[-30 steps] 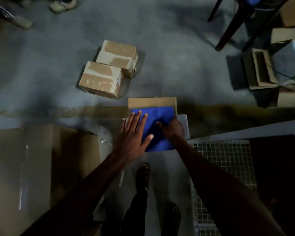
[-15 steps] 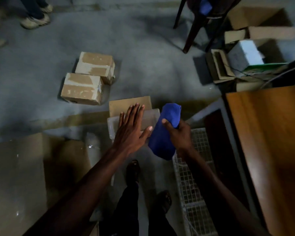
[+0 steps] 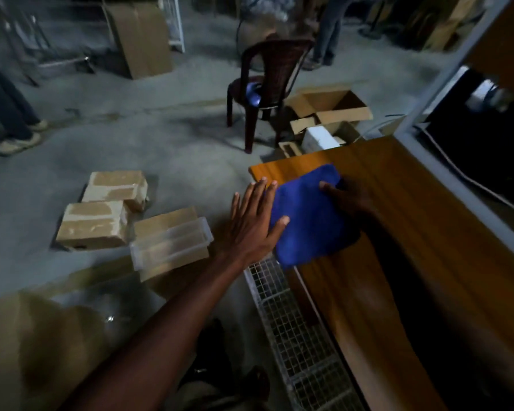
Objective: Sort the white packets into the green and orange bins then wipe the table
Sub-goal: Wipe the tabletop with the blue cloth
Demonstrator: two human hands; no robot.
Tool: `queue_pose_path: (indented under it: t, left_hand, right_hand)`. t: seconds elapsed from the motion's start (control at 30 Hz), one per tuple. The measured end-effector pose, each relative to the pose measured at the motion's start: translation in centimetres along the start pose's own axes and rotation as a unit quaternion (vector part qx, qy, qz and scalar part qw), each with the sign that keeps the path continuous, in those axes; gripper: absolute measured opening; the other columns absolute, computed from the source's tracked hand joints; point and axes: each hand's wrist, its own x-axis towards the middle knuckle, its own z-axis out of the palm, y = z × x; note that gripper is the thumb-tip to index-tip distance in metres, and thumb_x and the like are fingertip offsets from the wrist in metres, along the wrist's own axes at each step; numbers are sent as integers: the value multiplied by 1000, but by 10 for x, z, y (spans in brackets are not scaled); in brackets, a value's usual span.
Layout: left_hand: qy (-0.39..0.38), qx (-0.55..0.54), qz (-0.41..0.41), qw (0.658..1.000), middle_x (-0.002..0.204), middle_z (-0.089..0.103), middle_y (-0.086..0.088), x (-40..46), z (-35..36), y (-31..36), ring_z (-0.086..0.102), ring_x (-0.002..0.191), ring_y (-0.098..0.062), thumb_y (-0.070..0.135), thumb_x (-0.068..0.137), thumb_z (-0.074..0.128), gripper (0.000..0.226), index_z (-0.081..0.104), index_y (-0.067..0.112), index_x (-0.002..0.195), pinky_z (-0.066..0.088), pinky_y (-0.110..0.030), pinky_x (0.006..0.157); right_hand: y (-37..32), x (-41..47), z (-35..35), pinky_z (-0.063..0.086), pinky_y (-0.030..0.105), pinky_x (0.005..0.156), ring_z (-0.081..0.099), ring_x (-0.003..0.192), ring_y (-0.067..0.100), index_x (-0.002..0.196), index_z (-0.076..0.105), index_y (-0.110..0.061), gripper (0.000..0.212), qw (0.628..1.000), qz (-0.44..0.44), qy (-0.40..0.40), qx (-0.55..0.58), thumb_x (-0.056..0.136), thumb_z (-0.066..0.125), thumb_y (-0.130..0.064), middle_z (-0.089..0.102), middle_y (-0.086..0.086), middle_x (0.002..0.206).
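Blue cloth [image 3: 306, 215] lies spread flat on the near left corner of the wooden tabletop [image 3: 422, 232], with its lower edge hanging a little past the tabletop's left edge. My right hand [image 3: 350, 200] rests on top of the cloth at its far right side, fingers lying over the fabric; it is in deep shadow, so I cannot tell whether they are pinching the cloth or only pressing on it. My left hand [image 3: 252, 223] is flat and spread, fingers straight and apart, at the cloth's left edge, with the thumb tip touching the fabric and the fingertips reaching the tabletop's corner. It holds nothing.

Below the tabletop's left edge a white wire mesh rack [image 3: 297, 336] runs toward me. On the grey concrete floor to the left sits a clear plastic lidded container [image 3: 171, 243] resting on a flat cardboard box [image 3: 166, 221], and just beyond those are two taped cardboard boxes [image 3: 107, 212] side by side. A large sheet of cardboard [image 3: 27, 351] fills the lower left corner.

Farther off stands a dark brown plastic chair [image 3: 267, 81] with something blue on its seat, and beside it an open cardboard carton [image 3: 330, 108] with a white box [image 3: 318, 137] in front. A tall cardboard box [image 3: 140, 34] leans in the background. Someone's legs and a pale shoe [image 3: 15, 140] show at the far left, and another person's legs [image 3: 327, 28] stand behind the chair.
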Motion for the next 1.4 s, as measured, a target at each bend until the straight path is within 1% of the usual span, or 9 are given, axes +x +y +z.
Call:
queue_pose_path:
  t: [0.07,0.17,0.2,0.33,0.43,0.8,0.97,1.23,1.4]
  left_hand:
    - [-16,9,3,1000,166,6,-3,12,1,9,4,152,-22,62,95,26,75,6,26,157,6,-53,121]
    - [-48,24,2,999,166,-5,-1,30,5,10,-7,152,-19,65,95,18,76,-4,27,157,-2,-50,122]
    - [-55,26,0,998,166,-6,-1,36,7,8,-9,152,-19,66,94,15,77,-6,27,156,-3,-51,122]
    - [-77,18,-22,997,166,-4,-2,62,20,-5,-8,152,-20,64,95,15,75,-5,26,157,-4,-51,121]
    - [-83,17,-25,996,166,-1,-3,79,30,-12,-6,152,-21,61,98,19,73,-2,24,157,-4,-51,121]
    - [-98,39,-50,993,165,5,-8,136,76,-19,-3,152,-23,60,99,17,71,3,21,157,-13,-48,119]
    - [-105,86,-79,988,165,-1,-9,140,90,-16,-8,152,-25,63,98,12,75,4,19,158,-4,-53,121]
    - [-93,123,-114,982,162,17,-18,148,100,-5,13,150,-34,55,92,25,78,25,8,154,4,-58,119]
    - [-74,161,-106,979,159,22,-24,150,105,-1,18,148,-39,50,94,30,75,27,3,153,4,-60,119]
  right_hand:
    - [23,38,6,47,37,70,64,82,27,82,67,-17,34,988,28,70,-136,86,73,-51,66,10,85]
    - [28,62,18,45,58,86,60,96,44,107,67,-11,32,900,252,164,-314,88,69,-37,63,23,106]
    - [34,57,24,46,57,89,60,102,42,116,65,-15,38,899,224,172,-335,89,67,-41,62,19,114]
    - [62,1,49,33,55,112,39,140,39,149,44,-21,67,924,-142,135,-328,96,41,-62,41,19,154]
    - [67,12,68,14,65,116,18,150,41,155,30,-35,76,913,-108,72,-387,91,26,-75,21,15,165]
    - [110,138,7,-2,67,117,-4,154,35,155,2,-51,79,912,34,43,-407,85,3,-87,-4,5,169]
    - [124,188,-36,1,71,116,0,153,37,156,3,-47,79,920,115,68,-369,87,18,-82,1,7,169]
    - [76,109,22,-12,60,119,-14,154,28,156,-2,-50,80,917,-10,-3,-400,87,18,-85,-12,-4,167]
    - [118,163,-38,-2,68,118,0,154,35,155,1,-50,87,908,90,52,-405,79,7,-91,-1,3,169]
